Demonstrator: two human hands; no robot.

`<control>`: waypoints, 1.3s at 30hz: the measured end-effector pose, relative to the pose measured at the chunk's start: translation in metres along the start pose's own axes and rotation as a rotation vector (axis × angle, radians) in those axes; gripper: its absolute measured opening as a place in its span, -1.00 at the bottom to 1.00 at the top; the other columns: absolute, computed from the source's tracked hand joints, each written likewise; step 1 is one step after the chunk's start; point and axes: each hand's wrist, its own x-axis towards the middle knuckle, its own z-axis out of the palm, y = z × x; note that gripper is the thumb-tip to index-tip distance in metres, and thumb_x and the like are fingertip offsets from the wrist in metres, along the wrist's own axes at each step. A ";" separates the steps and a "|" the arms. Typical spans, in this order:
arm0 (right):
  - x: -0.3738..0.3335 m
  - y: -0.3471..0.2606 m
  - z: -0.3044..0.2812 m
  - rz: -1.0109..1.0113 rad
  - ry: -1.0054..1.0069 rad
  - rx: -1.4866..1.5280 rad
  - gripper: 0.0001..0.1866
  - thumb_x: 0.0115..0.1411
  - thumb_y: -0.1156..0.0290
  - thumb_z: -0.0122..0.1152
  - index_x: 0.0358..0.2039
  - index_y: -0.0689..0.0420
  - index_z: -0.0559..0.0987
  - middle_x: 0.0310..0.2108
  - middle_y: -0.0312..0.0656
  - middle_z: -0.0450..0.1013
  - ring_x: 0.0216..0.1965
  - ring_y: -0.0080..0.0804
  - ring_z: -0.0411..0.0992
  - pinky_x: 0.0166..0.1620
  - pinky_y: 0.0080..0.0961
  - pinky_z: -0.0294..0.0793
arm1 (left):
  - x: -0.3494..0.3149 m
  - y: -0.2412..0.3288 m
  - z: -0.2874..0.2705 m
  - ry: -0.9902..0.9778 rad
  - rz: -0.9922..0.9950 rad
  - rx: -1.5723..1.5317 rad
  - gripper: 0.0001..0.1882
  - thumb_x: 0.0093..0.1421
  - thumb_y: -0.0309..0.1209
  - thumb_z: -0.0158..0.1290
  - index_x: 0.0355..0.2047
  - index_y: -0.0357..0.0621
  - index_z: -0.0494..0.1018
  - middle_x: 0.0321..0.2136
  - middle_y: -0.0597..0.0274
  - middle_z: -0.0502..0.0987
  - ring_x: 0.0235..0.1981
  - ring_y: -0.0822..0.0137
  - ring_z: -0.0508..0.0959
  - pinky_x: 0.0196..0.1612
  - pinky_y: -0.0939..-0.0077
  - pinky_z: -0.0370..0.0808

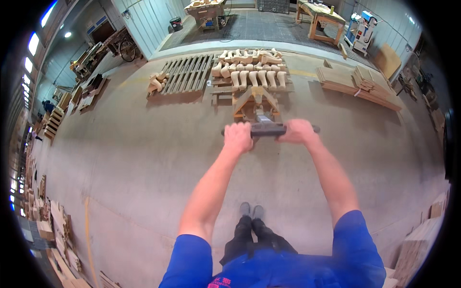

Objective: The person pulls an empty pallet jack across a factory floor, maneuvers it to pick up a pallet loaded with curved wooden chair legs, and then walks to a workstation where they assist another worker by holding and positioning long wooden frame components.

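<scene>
Both my arms reach forward to the dark handle bar [268, 129] of a yellow pallet jack [240, 106]. My left hand [238, 137] is closed round the bar's left part, and my right hand [297, 131] grips it toward the right end. Beyond the handle, the jack's yellow frame stands against a loaded wooden pallet [222, 90]. Rows of curved wooden legs [249, 79] lie on that pallet. Whether the forks are under it is hidden by the frame and the load.
Left of the load lies a slatted pallet [185, 74] with a few curved wooden pieces [157, 82]. Flat boards [353, 86] are stacked at the right. Farther back stand a workbench [321, 21] and a white-and-blue machine [361, 32]. Lumber [62, 230] lines the left edge.
</scene>
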 end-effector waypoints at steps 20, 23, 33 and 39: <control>-0.117 0.010 0.189 0.074 -0.205 -0.018 -0.61 -0.02 -0.02 0.24 -0.25 -0.08 0.63 -0.24 -0.10 0.57 -0.13 -0.09 0.51 -0.09 -0.19 0.51 | -0.189 0.053 0.102 -0.295 -0.037 0.051 -0.71 0.02 -0.45 0.07 -0.19 -0.11 0.47 -0.20 0.11 0.49 -0.07 0.16 0.48 0.02 0.28 0.31; -0.132 -0.005 0.183 0.141 -0.248 -0.029 -0.60 -0.05 -0.01 0.28 -0.25 -0.07 0.64 -0.24 -0.08 0.57 -0.14 -0.07 0.52 -0.09 -0.19 0.51 | -0.200 0.053 0.089 -0.296 -0.033 0.033 -0.71 0.03 -0.43 0.08 -0.18 -0.11 0.47 -0.20 0.12 0.49 -0.07 0.18 0.48 0.03 0.28 0.31; -0.175 -0.086 0.068 0.132 -0.466 -0.122 -0.47 -0.08 -0.11 0.32 -0.27 0.07 0.63 -0.29 -0.01 0.57 -0.17 -0.09 0.53 -0.11 -0.22 0.50 | -0.222 0.038 -0.044 -0.300 -0.016 -0.155 -0.76 0.07 -0.42 0.06 -0.22 -0.12 0.49 -0.23 0.14 0.50 -0.08 0.21 0.46 0.05 0.28 0.28; -0.171 -0.189 -0.025 0.046 -0.484 -0.247 -0.14 -0.14 -0.14 0.41 0.02 0.25 0.39 -0.01 0.12 0.38 0.07 0.02 0.34 0.06 -0.21 0.39 | -0.216 -0.016 -0.123 -0.217 0.099 -0.252 -0.72 -0.11 -0.40 0.17 -0.31 -0.12 0.52 -0.32 0.16 0.53 -0.18 0.21 0.51 -0.08 0.35 0.35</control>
